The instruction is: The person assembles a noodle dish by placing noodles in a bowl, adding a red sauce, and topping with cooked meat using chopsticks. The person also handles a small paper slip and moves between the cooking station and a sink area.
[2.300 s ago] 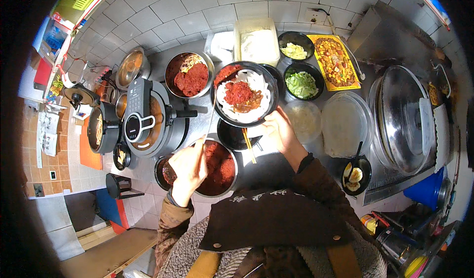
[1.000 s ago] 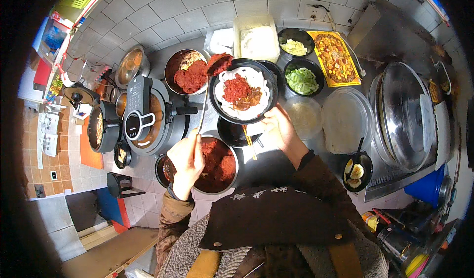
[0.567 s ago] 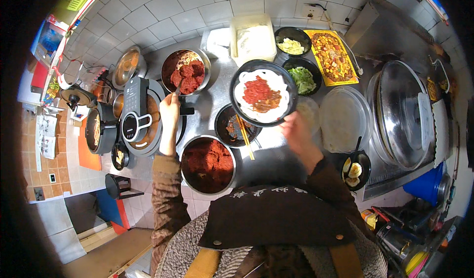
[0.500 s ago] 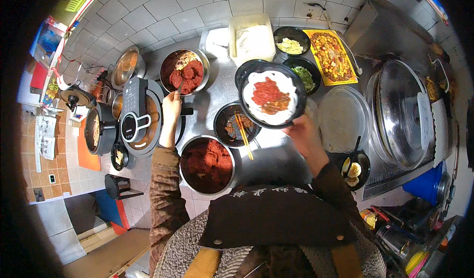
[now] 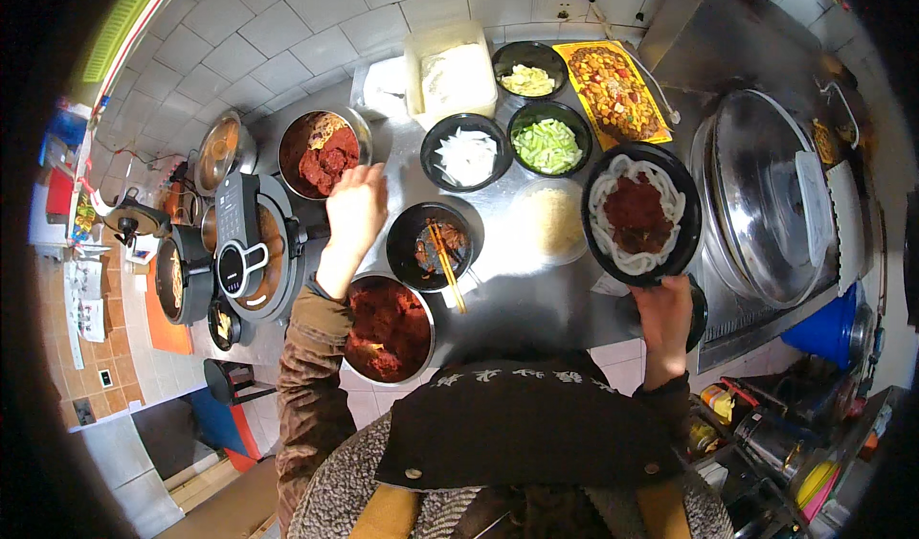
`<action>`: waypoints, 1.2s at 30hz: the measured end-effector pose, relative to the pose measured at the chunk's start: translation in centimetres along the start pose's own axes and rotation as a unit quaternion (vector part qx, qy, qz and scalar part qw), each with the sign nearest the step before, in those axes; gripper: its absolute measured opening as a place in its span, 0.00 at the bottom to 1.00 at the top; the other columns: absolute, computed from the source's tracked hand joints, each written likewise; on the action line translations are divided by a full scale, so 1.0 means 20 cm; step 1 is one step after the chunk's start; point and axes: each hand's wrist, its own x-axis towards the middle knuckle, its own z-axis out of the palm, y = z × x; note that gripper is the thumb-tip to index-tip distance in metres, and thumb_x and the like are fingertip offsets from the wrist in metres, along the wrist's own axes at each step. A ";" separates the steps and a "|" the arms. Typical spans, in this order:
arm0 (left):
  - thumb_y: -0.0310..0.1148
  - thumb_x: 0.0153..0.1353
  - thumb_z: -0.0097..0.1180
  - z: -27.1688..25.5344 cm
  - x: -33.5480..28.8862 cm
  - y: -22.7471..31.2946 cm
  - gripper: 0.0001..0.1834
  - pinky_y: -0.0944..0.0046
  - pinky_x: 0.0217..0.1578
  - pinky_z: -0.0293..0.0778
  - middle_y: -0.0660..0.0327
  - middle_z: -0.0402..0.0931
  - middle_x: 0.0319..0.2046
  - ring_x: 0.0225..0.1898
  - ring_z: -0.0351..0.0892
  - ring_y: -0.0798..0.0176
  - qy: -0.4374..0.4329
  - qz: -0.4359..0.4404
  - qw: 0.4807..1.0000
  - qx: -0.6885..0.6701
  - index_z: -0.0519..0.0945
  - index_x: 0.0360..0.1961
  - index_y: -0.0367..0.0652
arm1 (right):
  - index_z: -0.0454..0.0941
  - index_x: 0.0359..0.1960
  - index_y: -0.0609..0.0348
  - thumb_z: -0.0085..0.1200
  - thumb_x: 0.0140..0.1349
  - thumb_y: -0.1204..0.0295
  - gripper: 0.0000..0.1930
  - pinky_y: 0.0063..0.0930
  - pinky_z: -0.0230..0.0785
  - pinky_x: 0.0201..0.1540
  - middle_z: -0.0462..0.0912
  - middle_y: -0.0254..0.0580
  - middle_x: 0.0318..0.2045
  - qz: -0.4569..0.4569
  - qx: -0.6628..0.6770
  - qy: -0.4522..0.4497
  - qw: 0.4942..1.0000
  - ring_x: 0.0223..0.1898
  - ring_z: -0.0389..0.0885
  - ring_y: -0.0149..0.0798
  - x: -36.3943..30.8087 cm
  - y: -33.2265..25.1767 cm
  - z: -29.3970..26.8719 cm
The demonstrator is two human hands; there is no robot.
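Observation:
My right hand point(image 5: 662, 319) grips the near rim of a black bowl point(image 5: 693, 215) on the right side of the counter. In it are thick white noodles point(image 5: 605, 206) with a mound of dark red sauce point(image 5: 639, 215) on top. Over the gap between two metal bowls of red paste is my left hand point(image 5: 354, 218), fingers bent and slightly apart, with nothing visible in them. The far metal bowl point(image 5: 362, 135) also has pale bits in it; the near metal bowl point(image 5: 430, 333) is by my left wrist.
A black bowl with chopsticks point(image 5: 446, 266) lies mid-counter. Beyond it are bowls of white strips point(image 5: 467, 158), chopped greens point(image 5: 547, 146) and yellow slices point(image 5: 526, 80), plus a tub of white powder point(image 5: 452, 75). A grey cooker point(image 5: 257, 242) stands left, large metal lids point(image 5: 775, 204) right.
My right hand has carried the noodle bowl to the right, uncovering the white strips and a pale round container. My left hand has drawn back from the far paste bowl; its utensil no longer shows.

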 end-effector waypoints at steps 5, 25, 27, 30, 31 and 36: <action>0.30 0.55 0.57 0.12 0.15 0.16 0.06 0.59 0.36 0.76 0.57 0.78 0.29 0.35 0.79 0.54 -0.052 0.020 0.996 -0.071 0.82 0.34 0.43 | 0.70 0.56 0.55 0.50 0.55 0.69 0.23 0.46 0.63 0.60 0.73 0.40 0.58 -0.013 0.019 0.041 0.999 0.58 0.70 0.43 -0.03 -0.04 -0.07; 0.37 0.61 0.47 1.09 0.90 -0.50 0.15 0.49 0.45 0.75 0.47 0.81 0.38 0.44 0.81 0.45 -0.201 -0.196 0.959 -0.047 0.83 0.42 0.46 | 0.66 0.61 0.59 0.49 0.51 0.72 0.30 0.46 0.59 0.65 0.71 0.42 0.60 0.068 0.050 0.015 0.996 0.62 0.68 0.46 0.40 0.03 0.26; 0.35 0.62 0.48 1.02 0.94 -0.55 0.14 0.53 0.39 0.76 0.49 0.82 0.32 0.39 0.82 0.47 -0.129 -0.218 0.967 -0.041 0.82 0.43 0.45 | 0.63 0.62 0.58 0.50 0.52 0.71 0.32 0.47 0.61 0.64 0.69 0.42 0.60 0.073 0.044 -0.010 0.996 0.62 0.67 0.46 0.45 0.04 0.27; 0.33 0.62 0.50 0.80 1.02 -0.63 0.11 0.56 0.35 0.77 0.51 0.82 0.26 0.31 0.84 0.51 -0.029 -0.276 0.948 -0.158 0.83 0.37 0.42 | 0.63 0.63 0.58 0.49 0.52 0.72 0.32 0.47 0.59 0.65 0.69 0.42 0.61 0.097 0.028 0.026 0.995 0.62 0.67 0.45 0.49 0.05 0.28; 0.34 0.63 0.51 0.72 1.03 -0.63 0.11 0.54 0.36 0.77 0.51 0.81 0.25 0.32 0.84 0.49 -0.002 -0.315 0.920 -0.234 0.83 0.35 0.41 | 0.63 0.63 0.57 0.50 0.52 0.72 0.32 0.47 0.59 0.65 0.69 0.42 0.61 0.093 0.031 0.014 0.995 0.62 0.67 0.45 0.50 0.05 0.28; 0.36 0.62 0.58 0.44 1.02 -0.49 0.12 0.69 0.26 0.76 0.58 0.82 0.23 0.25 0.82 0.70 0.130 -0.259 0.895 -0.338 0.83 0.37 0.37 | 0.63 0.63 0.57 0.49 0.53 0.73 0.31 0.45 0.59 0.65 0.69 0.41 0.61 0.071 0.043 -0.032 0.996 0.62 0.66 0.44 0.53 0.09 0.30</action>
